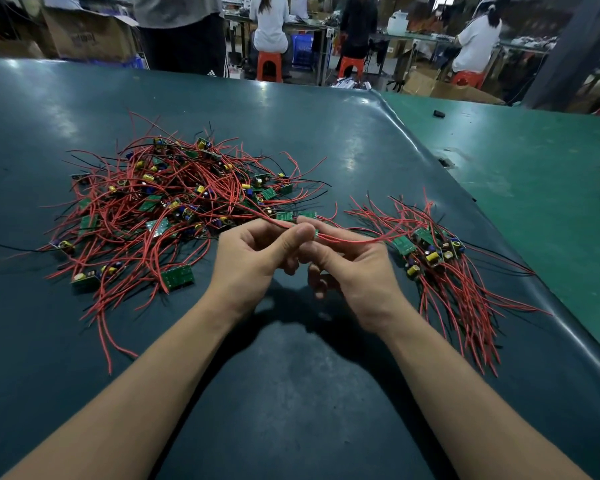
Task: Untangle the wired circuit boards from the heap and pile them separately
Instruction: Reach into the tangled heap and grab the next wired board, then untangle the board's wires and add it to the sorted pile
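A tangled heap (174, 199) of small green circuit boards with red and black wires lies on the dark table at the left. A smaller separate pile (433, 252) of boards with wires fanned out lies at the right. Between them, my left hand (253, 258) and my right hand (347, 265) meet just above the table. Both pinch the same bundle of red wires (347, 239) with small green boards (286, 216) at the fingertips. The wires run left into the heap and right toward the pile.
The dark table (291, 393) borders a lighter green table (534, 161) on the right, with a raised seam between them. A small black object (439, 113) lies on the green table. People sit on orange stools at benches behind, with cardboard boxes around.
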The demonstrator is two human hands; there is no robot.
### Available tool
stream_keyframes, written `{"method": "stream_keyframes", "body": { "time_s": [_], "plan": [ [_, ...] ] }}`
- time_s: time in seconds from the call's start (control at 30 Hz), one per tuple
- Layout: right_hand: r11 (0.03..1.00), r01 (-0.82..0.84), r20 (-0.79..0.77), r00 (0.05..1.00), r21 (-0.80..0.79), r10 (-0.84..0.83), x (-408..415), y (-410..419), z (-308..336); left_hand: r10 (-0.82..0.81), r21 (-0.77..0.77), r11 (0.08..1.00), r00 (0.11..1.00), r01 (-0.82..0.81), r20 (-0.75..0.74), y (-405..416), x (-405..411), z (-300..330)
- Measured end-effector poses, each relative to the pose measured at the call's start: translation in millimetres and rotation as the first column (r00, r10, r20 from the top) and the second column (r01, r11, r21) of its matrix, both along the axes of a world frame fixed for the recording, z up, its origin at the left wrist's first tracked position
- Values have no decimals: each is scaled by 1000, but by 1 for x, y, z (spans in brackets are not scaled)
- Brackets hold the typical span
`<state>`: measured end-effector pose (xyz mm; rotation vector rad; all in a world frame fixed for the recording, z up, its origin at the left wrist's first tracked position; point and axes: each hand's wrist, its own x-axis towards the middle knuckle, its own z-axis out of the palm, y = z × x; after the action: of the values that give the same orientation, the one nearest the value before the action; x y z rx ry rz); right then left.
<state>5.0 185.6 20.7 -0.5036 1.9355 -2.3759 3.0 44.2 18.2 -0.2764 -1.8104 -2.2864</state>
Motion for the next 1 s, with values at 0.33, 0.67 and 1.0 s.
{"method": "stream_keyframes", "body": {
  "time_s": [0.33,0.67,1.0],
  "plan": [
    [675,650,110,744,-349,-659,-9,10,9,254,-248,934,966,-256,-40,-6,-4,0],
    [638,690,430,718,-341,-547,-15,25,6,428,-902,104,838,-418,-339,-40,-18,-15],
    [813,535,203,843,-228,-498,-13,15,2,667,-891,-35,653,-452,-358,-55,-17,-6]
  ]
}}
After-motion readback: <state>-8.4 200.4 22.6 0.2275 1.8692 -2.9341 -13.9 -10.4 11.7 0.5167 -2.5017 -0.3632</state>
